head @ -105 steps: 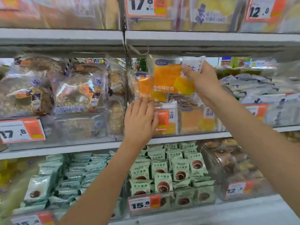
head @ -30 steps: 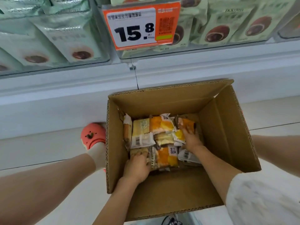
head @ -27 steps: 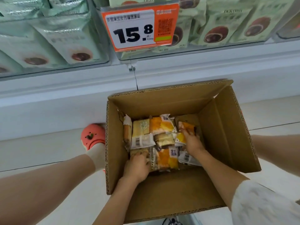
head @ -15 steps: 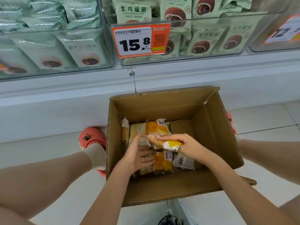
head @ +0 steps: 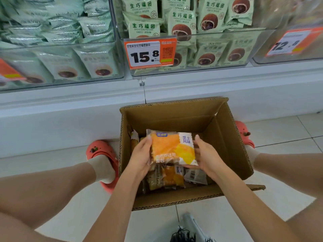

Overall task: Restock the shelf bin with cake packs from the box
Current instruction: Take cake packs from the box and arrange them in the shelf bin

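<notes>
Head view: both hands (head: 141, 159) (head: 208, 158) grip cake pack (head: 172, 148), face-up, long axis left-right.

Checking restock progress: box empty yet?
Not empty. Packs lie on the bottom of the cardboard box, below the cake pack gripped between left hand and right hand.

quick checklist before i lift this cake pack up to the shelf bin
1. Pack gripped: ok, left hand and right hand hold the orange cake pack by its sides.
2. Pack clear of the cardboard box walls: ok.
3. Wrapper intact: cannot tell.
4. Target bin in view: not ok, only green packs show above.
5. More packs left in box: ok.
</notes>
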A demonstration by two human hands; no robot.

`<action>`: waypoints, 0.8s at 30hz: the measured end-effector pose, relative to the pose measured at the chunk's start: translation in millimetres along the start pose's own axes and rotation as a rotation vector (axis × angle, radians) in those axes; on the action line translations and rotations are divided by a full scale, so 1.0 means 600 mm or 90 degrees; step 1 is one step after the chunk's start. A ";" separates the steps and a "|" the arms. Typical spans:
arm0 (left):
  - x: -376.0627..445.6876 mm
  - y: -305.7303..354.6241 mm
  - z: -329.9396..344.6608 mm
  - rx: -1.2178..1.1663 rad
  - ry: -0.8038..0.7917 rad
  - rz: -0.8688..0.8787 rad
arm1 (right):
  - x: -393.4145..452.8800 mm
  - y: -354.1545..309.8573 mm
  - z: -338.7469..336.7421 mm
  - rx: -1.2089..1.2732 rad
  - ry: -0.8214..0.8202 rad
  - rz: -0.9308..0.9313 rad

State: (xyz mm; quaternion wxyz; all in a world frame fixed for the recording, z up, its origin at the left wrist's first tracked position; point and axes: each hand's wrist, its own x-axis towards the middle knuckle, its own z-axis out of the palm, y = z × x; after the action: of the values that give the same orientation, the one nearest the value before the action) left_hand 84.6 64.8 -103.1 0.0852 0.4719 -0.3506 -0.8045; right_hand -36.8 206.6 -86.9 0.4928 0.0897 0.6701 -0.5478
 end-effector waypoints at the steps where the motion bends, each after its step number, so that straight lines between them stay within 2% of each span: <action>1: -0.003 -0.002 0.004 0.033 0.012 0.016 | 0.006 0.004 0.004 -0.033 0.046 -0.051; 6: -0.010 -0.007 0.011 0.159 0.052 0.124 | 0.018 0.019 0.013 -0.094 0.135 -0.147; 9: -0.010 -0.014 0.016 0.364 0.159 0.301 | 0.019 0.024 0.014 -0.251 0.222 -0.256; 11: -0.017 -0.020 0.020 0.422 0.225 0.382 | 0.019 0.020 0.019 -0.335 0.274 -0.335; 14: -0.023 -0.016 0.027 0.398 0.248 0.439 | 0.021 0.005 0.027 -0.350 0.320 -0.416; 20: -0.062 0.024 0.059 0.331 0.229 0.572 | -0.009 -0.046 0.030 -0.313 0.337 -0.595; 22: -0.078 0.054 0.070 0.321 0.219 0.627 | -0.028 -0.078 0.034 -0.276 0.325 -0.642; 24: -0.098 0.097 0.084 0.312 0.207 0.678 | -0.050 -0.117 0.041 -0.220 0.261 -0.650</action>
State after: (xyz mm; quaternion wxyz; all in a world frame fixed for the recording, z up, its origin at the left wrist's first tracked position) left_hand 64.1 73.7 -8.7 0.4173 0.3545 -0.6957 -0.4649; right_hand -54.4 171.8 -17.0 0.0337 -0.2224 0.7900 -0.5704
